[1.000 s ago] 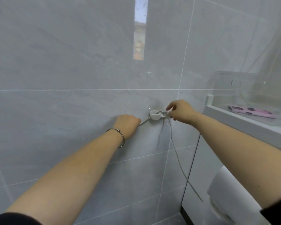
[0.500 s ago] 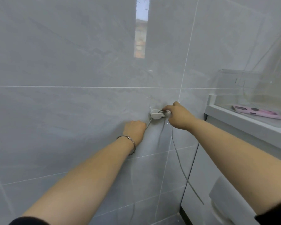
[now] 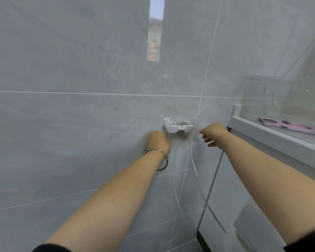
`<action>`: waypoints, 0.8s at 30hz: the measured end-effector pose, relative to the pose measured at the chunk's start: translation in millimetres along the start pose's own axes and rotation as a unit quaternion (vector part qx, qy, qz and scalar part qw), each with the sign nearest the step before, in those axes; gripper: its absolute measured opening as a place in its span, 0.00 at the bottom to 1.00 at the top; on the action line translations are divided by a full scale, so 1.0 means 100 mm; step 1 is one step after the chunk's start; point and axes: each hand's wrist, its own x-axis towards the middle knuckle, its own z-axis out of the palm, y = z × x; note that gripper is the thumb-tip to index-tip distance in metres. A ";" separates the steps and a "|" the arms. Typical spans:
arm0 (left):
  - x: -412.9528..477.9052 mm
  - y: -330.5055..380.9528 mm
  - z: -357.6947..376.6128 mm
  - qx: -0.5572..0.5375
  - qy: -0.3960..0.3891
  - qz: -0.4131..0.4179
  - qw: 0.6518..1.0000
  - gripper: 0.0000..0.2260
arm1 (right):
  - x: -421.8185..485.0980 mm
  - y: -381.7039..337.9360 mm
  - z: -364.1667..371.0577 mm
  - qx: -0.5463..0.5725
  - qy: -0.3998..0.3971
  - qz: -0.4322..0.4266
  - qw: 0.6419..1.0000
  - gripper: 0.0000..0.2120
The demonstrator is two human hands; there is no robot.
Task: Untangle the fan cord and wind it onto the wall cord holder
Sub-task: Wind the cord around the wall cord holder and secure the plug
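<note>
The small white plastic wall cord holder point(image 3: 178, 127) is stuck to the glossy grey tiled wall point(image 3: 80, 124) with its long axis horizontal, and it sits between the two hands, a few turns of the thin white fan cord point(image 3: 194, 170) already showing over its middle. The left hand point(image 3: 159, 142), with a thin silver bangle point(image 3: 163, 161) on its wrist, is the nearer one. It lies just beside and slightly below the holder's left end, its fingers curled into a fist. A fine strand drops from under that fist, so it appears to grip the cord, though the back of the hand hides the hold itself. The right hand point(image 3: 214, 132) is a little apart from the holder's right end, fingers loosely spread and holding nothing. The thicker free length of cord hangs from that right end and runs down and rightward toward the floor, just left of and below those spread fingers. Any further turn therefore depends on the right hand reaching leftward and down to catch it. To the right, a white cabinet ledge point(image 3: 273, 135) carries a clear plastic box point(image 3: 258, 91) and a flat pink object with dark spots point(image 3: 289, 127). A narrow strip of window is reflected high on the tiles.
</note>
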 end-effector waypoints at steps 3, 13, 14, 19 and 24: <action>0.05 0.07 0.12 -0.136 -0.083 -0.047 0.986 0.15 | 0.07 0.11 0.04 0.004 -0.031 0.055 0.998 0.07; -0.12 0.16 0.10 -0.286 -0.261 -0.032 0.922 0.27 | 0.13 0.37 0.16 0.070 -0.192 0.108 0.973 0.24; -0.13 0.16 0.09 -0.288 -0.270 -0.027 0.918 0.28 | 0.13 0.37 0.19 0.083 -0.199 0.108 0.971 0.25; -0.16 0.18 0.05 -0.315 -0.281 -0.023 0.906 0.29 | 0.14 0.35 0.30 0.141 -0.223 0.125 0.956 0.26; -0.16 0.19 0.02 -0.307 -0.292 -0.016 0.905 0.27 | 0.15 0.38 0.30 0.131 -0.210 0.134 0.960 0.30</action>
